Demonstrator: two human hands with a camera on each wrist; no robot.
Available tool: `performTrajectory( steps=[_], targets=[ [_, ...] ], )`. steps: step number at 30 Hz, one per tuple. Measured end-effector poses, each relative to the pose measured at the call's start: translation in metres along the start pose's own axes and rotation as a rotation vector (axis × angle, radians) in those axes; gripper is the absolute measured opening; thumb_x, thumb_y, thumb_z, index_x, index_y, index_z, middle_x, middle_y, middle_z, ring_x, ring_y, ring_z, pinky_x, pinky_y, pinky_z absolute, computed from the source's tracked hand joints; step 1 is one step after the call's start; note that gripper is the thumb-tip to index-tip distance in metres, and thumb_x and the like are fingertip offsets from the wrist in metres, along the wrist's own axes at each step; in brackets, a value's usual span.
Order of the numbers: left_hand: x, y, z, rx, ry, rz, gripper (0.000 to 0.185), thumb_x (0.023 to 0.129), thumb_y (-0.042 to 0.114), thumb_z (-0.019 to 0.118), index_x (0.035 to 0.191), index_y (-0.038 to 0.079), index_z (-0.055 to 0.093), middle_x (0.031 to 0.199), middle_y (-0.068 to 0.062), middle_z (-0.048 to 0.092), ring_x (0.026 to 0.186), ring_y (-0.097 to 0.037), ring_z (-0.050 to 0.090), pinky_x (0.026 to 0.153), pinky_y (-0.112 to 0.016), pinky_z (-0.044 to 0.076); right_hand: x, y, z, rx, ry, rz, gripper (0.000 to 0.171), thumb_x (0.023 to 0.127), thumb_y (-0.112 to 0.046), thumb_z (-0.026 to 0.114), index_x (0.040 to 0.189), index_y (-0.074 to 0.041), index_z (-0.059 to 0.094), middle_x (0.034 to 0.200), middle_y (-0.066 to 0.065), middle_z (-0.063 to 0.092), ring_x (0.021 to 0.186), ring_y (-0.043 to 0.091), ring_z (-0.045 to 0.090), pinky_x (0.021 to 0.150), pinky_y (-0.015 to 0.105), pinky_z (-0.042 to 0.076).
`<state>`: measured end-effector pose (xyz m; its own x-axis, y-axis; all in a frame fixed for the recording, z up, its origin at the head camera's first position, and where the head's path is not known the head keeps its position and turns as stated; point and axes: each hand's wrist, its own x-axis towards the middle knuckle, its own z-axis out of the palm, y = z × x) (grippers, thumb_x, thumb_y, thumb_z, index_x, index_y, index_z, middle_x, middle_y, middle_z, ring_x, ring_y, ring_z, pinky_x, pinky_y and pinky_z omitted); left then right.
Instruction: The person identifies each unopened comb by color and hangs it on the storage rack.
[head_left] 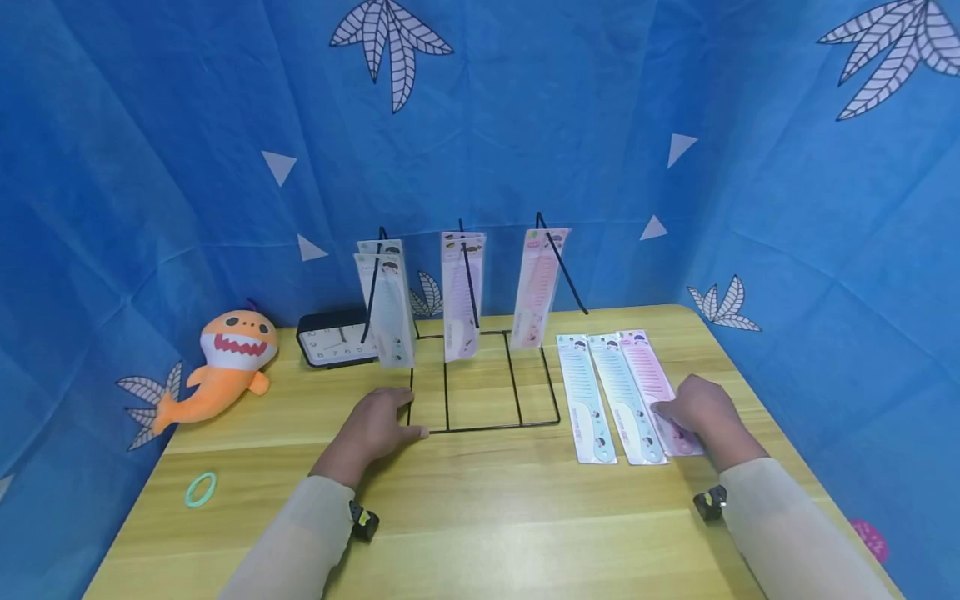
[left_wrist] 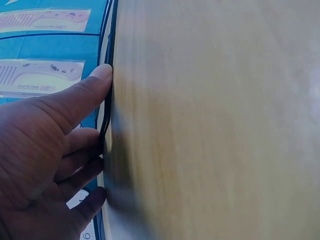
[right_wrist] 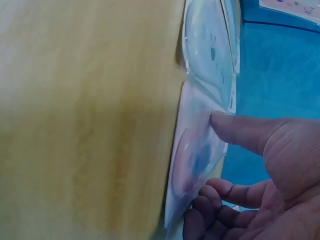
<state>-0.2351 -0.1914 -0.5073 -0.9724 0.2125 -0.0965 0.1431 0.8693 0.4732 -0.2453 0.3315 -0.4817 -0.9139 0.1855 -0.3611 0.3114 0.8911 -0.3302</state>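
Note:
A black wire rack (head_left: pixel 487 428) stands mid-table, with three packaged combs hung on its hooks (head_left: pixel 390 312) (head_left: pixel 461 296) (head_left: pixel 536 287). My left hand (head_left: pixel 378 425) rests on the rack's front-left corner. In the left wrist view the left hand (left_wrist: pixel 75 130) presses its thumb (left_wrist: pixel 102 75) and fingertips against the black base wire (left_wrist: pixel 109 55). To the right of the rack lie two blue comb packs (head_left: pixel 585 400) (head_left: pixel 626 400) and a pink comb pack (head_left: pixel 647 371). My right hand (head_left: pixel 693 410) pinches the pink pack's near end (right_wrist: pixel 192 160), thumb (right_wrist: pixel 225 122) on top and fingers curled at its edge.
A black clock (head_left: pixel 333 337) stands behind the rack's left side. An orange shark plush (head_left: pixel 228 362) sits at the far left, with a green ring (head_left: pixel 201 489) nearer the front-left edge. Blue cloth walls surround the wooden table (head_left: pixel 480 517).

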Motion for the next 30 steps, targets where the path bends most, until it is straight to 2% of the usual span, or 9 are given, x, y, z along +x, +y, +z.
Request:
performTrajectory(
  steps=[5,10,19,25,30],
  targets=[
    [0.000,0.000,0.000,0.004,0.008,0.005,0.077,0.093,0.038,0.089,0.152,-0.001,0.060,0.160,-0.021,0.058,0.152,-0.045,0.050,0.129,-0.057,0.040,-0.001,-0.004,-0.003,0.035,-0.026,0.039,0.039,0.101,-0.032,0.073,0.102,0.007,0.066,0.083,0.015,0.065,0.071,0.024,0.065,0.060,0.030,0.053],
    [0.001,-0.001,0.001,0.008,0.003,0.007,0.077,0.093,0.039,0.089,0.153,-0.001,0.060,0.160,-0.021,0.058,0.152,-0.045,0.050,0.129,-0.057,0.040,0.003,-0.001,-0.004,0.100,-0.077,0.084,0.042,0.102,-0.031,0.073,0.109,0.009,0.064,0.088,0.016,0.065,0.075,0.024,0.067,0.064,0.031,0.055],
    [0.000,0.001,-0.003,-0.002,-0.003,-0.012,0.079,0.093,0.039,0.089,0.155,0.001,0.059,0.164,-0.021,0.054,0.153,-0.046,0.048,0.129,-0.060,0.039,0.010,0.004,-0.003,0.093,-0.090,0.086,0.039,0.103,-0.034,0.071,0.102,0.005,0.066,0.085,0.015,0.066,0.071,0.022,0.067,0.063,0.029,0.054],
    [0.000,0.000,0.000,0.011,-0.009,-0.005,0.077,0.094,0.039,0.088,0.154,0.000,0.059,0.162,-0.022,0.055,0.152,-0.045,0.049,0.129,-0.058,0.040,0.008,0.006,-0.003,0.094,-0.051,0.064,0.040,0.105,-0.028,0.066,0.110,0.011,0.065,0.087,0.017,0.065,0.074,0.024,0.065,0.062,0.030,0.054],
    [-0.001,0.000,0.000,0.005,0.004,-0.001,0.077,0.093,0.038,0.089,0.153,0.000,0.060,0.161,-0.021,0.057,0.152,-0.045,0.049,0.129,-0.058,0.040,0.001,0.010,-0.010,0.164,0.050,0.008,0.041,0.108,-0.021,0.060,0.127,0.015,0.060,0.105,0.026,0.067,0.088,0.031,0.066,0.063,0.031,0.056]
  ],
)
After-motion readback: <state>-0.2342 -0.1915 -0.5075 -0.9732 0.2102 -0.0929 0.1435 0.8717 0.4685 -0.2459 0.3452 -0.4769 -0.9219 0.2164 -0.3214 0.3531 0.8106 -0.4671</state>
